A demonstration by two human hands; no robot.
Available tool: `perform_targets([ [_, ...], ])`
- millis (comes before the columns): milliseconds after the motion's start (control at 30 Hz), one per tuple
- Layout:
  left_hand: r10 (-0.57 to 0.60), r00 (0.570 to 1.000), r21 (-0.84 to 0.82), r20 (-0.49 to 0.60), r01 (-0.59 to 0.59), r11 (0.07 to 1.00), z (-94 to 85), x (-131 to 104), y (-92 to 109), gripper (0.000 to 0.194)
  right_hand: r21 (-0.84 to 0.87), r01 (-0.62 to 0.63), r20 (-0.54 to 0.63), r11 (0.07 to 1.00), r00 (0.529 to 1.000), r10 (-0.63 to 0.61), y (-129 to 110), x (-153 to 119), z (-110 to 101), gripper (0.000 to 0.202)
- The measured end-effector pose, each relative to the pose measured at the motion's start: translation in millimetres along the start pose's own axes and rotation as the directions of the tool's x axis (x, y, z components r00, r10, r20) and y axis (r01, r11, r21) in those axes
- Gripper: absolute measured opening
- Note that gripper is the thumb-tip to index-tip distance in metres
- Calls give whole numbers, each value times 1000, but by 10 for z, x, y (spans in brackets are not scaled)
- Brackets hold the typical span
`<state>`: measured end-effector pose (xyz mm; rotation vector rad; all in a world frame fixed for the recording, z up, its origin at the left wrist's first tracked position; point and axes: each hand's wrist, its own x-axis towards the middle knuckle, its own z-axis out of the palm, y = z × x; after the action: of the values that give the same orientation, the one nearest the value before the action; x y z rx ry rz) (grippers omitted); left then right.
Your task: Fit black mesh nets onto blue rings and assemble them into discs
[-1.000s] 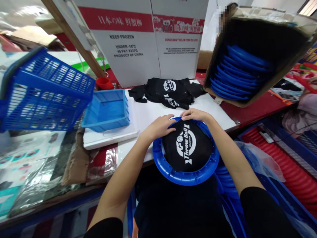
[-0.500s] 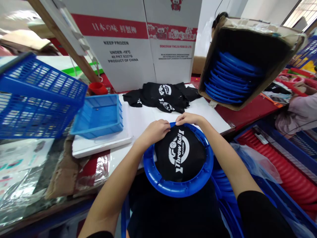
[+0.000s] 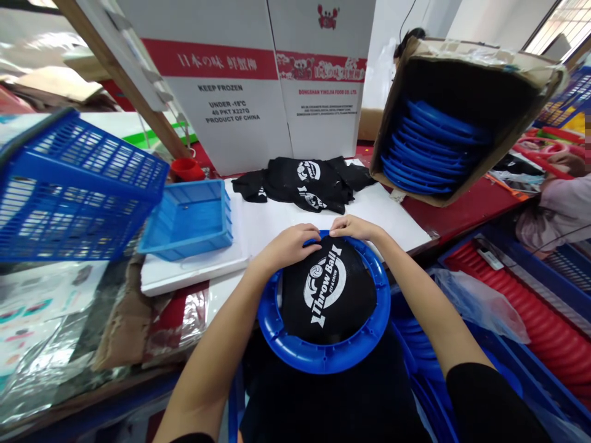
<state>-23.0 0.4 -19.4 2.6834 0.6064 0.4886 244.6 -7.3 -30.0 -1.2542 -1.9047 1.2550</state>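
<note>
A blue plastic ring [image 3: 323,360] rests tilted at my lap, against the front edge of the worktop. Inside it lies a black fabric disc [image 3: 344,301] printed "Throw Ball" in white. My left hand [image 3: 293,246] grips the ring's far edge, its thumb lying over the fabric and its fingertips curled at the rim. Just to the right, my right hand [image 3: 353,227] pinches the same far edge, thumb on the near side. The fingers partly hide how the fabric meets the rim there. Several black printed fabric pieces [image 3: 305,181] lie piled beyond my hands.
A tilted cardboard box [image 3: 457,83] holds stacked blue rings [image 3: 429,147] at the back right. On the left are a shallow blue bin [image 3: 184,215] and a blue basket [image 3: 87,184]. White cartons [image 3: 240,138] stand behind. Red corrugated tubes [image 3: 498,289] fill a crate at right.
The ring has shifted slightly left and turned a little, so the print leans more. My left thumb has moved apart from its fingertips, over the fabric. My right hand keeps its pinch.
</note>
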Motion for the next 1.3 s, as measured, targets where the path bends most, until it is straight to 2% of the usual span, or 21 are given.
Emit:
perform_targets([
  [267, -56, 993, -37, 105, 60, 997, -23, -1, 34, 21, -37, 94, -20, 995, 995, -95, 54, -59, 31, 49],
  [467, -111, 988, 133, 111, 96, 986, -114, -63, 62, 30, -74, 165, 27, 983, 986, -164, 92, -71, -9, 46],
  [567, -166, 973, 159, 158, 141, 977, -157, -88, 65, 33, -94, 174, 14, 980, 985, -174, 111, -67, -18, 46],
  [733, -224, 949, 74, 223, 213, 974, -180, -74, 22, 22, -83, 182, -62, 980, 980, -187, 159, -86, 46, 47],
  [867, -242, 952, -62, 186, 258, 964, -199, -58, -31, 19, -84, 203, -97, 976, 973, -210, 167, -116, 84, 45],
  [1033, -286, 945, -150, 158, 309, 939, -231, -64, -68, 23, -77, 185, -54, 980, 980, -190, 125, -110, 49, 43],
  [1200, -306, 940, -163, 152, 329, 930, -228, -61, -66, 22, -101, 140, -7, 985, 990, -141, 119, -27, 29, 40],
  [1300, -320, 933, -171, 162, 346, 922, -240, -64, -70, 24, -122, 146, -20, 982, 989, -149, 149, 4, 58, 40],
])
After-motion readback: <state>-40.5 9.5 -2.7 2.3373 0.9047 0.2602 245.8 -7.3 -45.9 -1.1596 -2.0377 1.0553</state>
